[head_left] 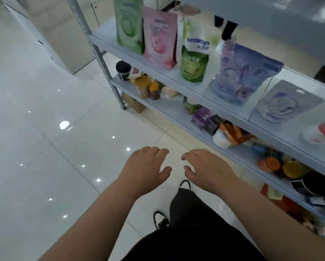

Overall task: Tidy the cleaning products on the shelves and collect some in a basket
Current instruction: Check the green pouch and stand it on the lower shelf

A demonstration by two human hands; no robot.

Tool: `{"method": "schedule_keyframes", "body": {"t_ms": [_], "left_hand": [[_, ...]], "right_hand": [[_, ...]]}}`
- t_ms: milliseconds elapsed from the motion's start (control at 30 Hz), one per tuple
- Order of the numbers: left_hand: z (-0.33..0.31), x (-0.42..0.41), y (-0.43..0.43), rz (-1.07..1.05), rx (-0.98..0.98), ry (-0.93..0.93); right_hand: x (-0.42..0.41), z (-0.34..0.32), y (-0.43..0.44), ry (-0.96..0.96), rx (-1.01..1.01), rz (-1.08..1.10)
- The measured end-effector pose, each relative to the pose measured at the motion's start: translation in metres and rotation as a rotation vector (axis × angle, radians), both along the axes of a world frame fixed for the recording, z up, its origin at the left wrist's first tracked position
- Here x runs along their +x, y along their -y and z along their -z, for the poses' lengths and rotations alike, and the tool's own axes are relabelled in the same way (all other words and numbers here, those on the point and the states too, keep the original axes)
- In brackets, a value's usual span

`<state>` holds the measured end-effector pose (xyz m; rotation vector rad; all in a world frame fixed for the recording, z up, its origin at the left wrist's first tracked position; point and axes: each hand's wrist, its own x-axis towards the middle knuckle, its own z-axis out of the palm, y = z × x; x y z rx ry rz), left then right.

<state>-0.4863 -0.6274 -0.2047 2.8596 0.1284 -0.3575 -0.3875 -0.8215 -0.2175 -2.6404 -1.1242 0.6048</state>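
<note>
My left hand (145, 166) and my right hand (207, 168) hover side by side over the floor, palms down, fingers apart, holding nothing. On the grey metal shelf (158, 66) to the right stand refill pouches: a green pouch (128, 23), a pink pouch (159, 37), a green-and-white spouted pouch (196, 53) and a blue-purple pouch (240, 72). A flat purple pack (286, 102) and a pink pack (323, 133) lie further right. No basket is in view.
The lower shelf (167, 110) holds jars, small boxes and snack packets. A shelf upright (105, 65) stands at the left end. Glossy white floor tiles (45, 147) spread to the left. My black trousers and shoes (160, 220) are below.
</note>
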Motion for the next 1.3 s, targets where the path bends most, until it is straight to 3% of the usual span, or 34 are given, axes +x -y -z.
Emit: {"method": "schedule_keyframes", "body": {"t_ms": [633, 833, 1033, 1167, 1300], "left_hand": [[-0.004, 0.191, -0.347, -0.226, -0.003, 0.02], [0.02, 0.257, -0.433, -0.127, -0.081, 0.024], [0.039, 0.346, -0.511, 0.096, -0.254, 0.03], [0.049, 0.418, -0.54, 0.058, -0.424, -0.013], [0.058, 0.488, -0.545, -0.137, -0.676, -0.056]], "right_hand": [[0.235, 0.003, -0.36, -0.018, 0.009, -0.148], [0.279, 0.007, -0.429, -0.03, -0.043, -0.019], [0.29, 0.008, -0.48, -0.016, -0.067, 0.275], [0.288, 0.002, -0.502, -0.004, -0.07, 0.438], [0.282, -0.007, -0.51, 0.038, -0.071, 0.576]]}}
